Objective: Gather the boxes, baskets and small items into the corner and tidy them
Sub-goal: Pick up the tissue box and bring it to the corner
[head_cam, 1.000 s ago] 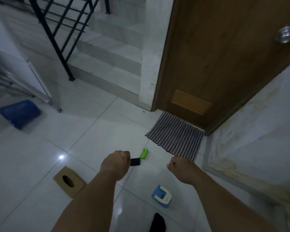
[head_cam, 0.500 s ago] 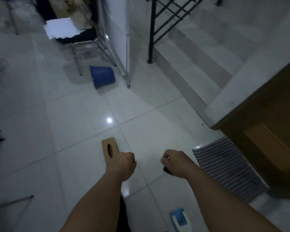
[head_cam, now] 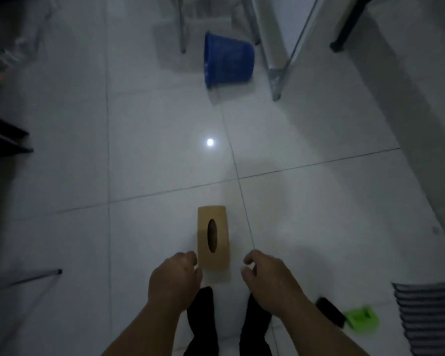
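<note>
Both hands hang low over the glossy white tiled floor (head_cam: 152,150), and neither holds anything. The left hand (head_cam: 175,276) has its fingers (head_cam: 190,258) bent loosely inward and kept close together; the right hand (head_cam: 267,278) has its fingers (head_cam: 249,264) loosely curled too, with small gaps showing between them. The flat tan cardboard tissue box with an oval slot in its top (head_cam: 222,242) lies on the floor between the two sets of fingertips and stretches away ahead of them. Its near left edge sits right at the left fingertips, though whether they touch it cannot be told, while the right fingertips stay clear of its right edge. Far ahead of the fingers a blue plastic mesh basket (head_cam: 228,60) lies tipped on its side, just beside the shiny metal legs of a frame (head_cam: 276,73). Behind the right fingers and out to their right, a small black oblong item (head_cam: 329,313) rests against a bright green plastic piece (head_cam: 364,319), and farther right lies the edge of a grey striped mat (head_cam: 432,317). Below both wrists stand the person's feet in black socks (head_cam: 203,319). A round spot of reflected light (head_cam: 210,142) shines on the tiles between the box and the basket.
</note>
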Tool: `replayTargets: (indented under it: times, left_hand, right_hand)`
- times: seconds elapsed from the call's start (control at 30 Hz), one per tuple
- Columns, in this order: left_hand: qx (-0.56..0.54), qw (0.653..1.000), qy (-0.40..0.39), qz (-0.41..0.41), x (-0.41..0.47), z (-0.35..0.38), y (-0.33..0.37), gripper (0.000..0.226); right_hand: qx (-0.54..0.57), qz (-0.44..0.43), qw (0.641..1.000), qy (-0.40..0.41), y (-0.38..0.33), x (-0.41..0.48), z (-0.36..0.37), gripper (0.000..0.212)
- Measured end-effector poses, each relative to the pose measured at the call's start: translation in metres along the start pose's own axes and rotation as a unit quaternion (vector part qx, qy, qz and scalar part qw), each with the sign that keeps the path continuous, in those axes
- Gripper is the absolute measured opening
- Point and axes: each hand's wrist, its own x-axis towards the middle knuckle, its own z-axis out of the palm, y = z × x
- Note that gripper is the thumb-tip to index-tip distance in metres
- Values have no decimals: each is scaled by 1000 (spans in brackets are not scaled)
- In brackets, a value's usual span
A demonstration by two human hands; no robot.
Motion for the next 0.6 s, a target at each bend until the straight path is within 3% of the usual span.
replayTargets:
  times: [0.17,0.33,0.4,0.5,0.6]
  left_hand:
    - [10,999,-10,-32,105,102,-30,36]
    - [120,989,-9,84,177,175,-51,63]
    - [116,989,-30,91,195,198,-58,67]
    - [-39,996,-82,-9,209,220,-61,70]
    - [-250,960,-91,-84,212,227,-50,82]
  right_hand:
    - [-98,-30,994,-25,30,137,78,43]
    - [-204,-83,974,-45,49,222,150,56]
    - [-243,-118,962,-47,54,245,173,59]
    - [-241,-107,963,-52,64,271,193,61]
    - [-204,-132,970,-8,67,280,196,58]
